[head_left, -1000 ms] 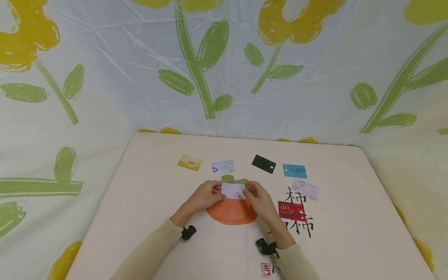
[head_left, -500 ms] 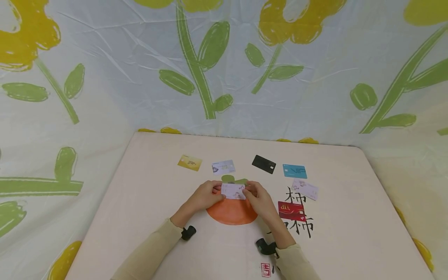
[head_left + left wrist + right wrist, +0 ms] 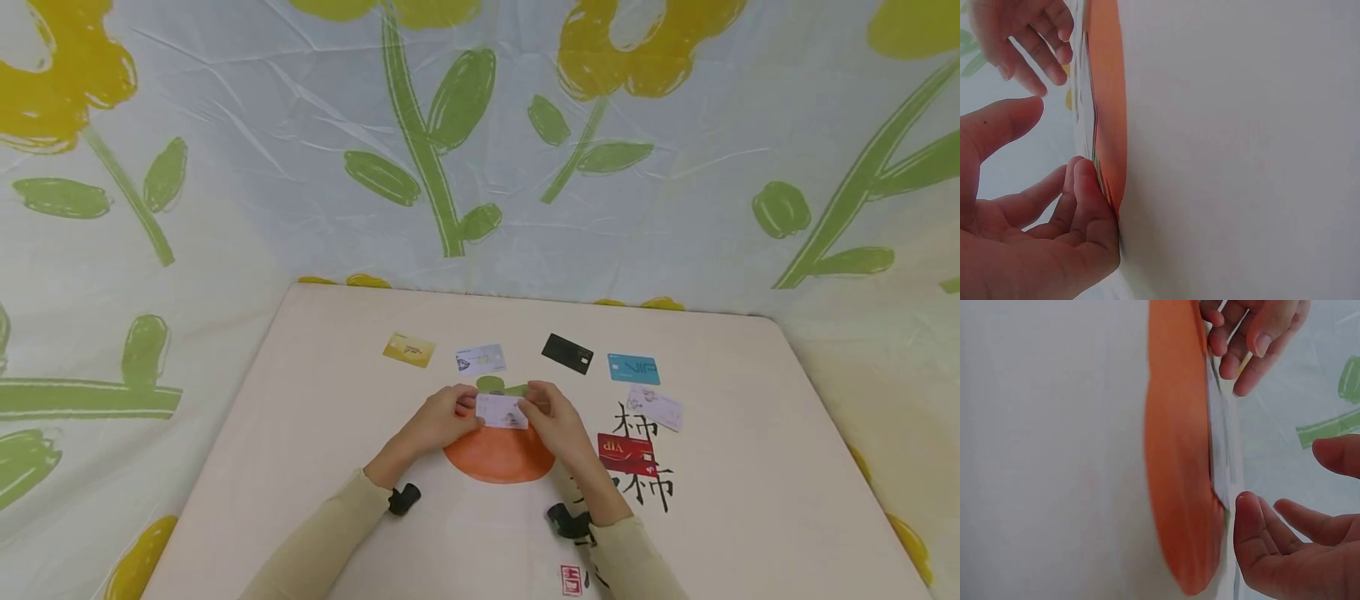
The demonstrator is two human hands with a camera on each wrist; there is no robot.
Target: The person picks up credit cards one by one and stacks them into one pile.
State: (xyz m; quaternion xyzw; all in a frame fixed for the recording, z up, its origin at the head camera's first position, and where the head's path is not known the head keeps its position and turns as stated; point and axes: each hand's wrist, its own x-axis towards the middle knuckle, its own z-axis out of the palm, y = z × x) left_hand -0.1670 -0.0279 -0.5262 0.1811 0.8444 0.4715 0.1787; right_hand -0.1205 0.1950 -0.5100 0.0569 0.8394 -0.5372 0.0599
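A white card with a pink floral print lies over the orange persimmon print on the table, between my two hands. In the head view my left hand is at its left edge. The left wrist view shows that hand's fingertips close to the card's end, with the thumb lifted apart. At the right edge is my right hand. In the right wrist view, its fingers are loosely bent beside the card, and its thumb stands away. Contact with the card is hard to tell.
Beyond the hands lie a gold card, a silver card, a black card and a blue card. Another floral card and a red VIP card lie to the right. Floral cloth hangs behind the table.
My right hand's fingers have lifted slightly at the card's right edge. The left hand and the card stay nearly in place; the head view has shifted a little.
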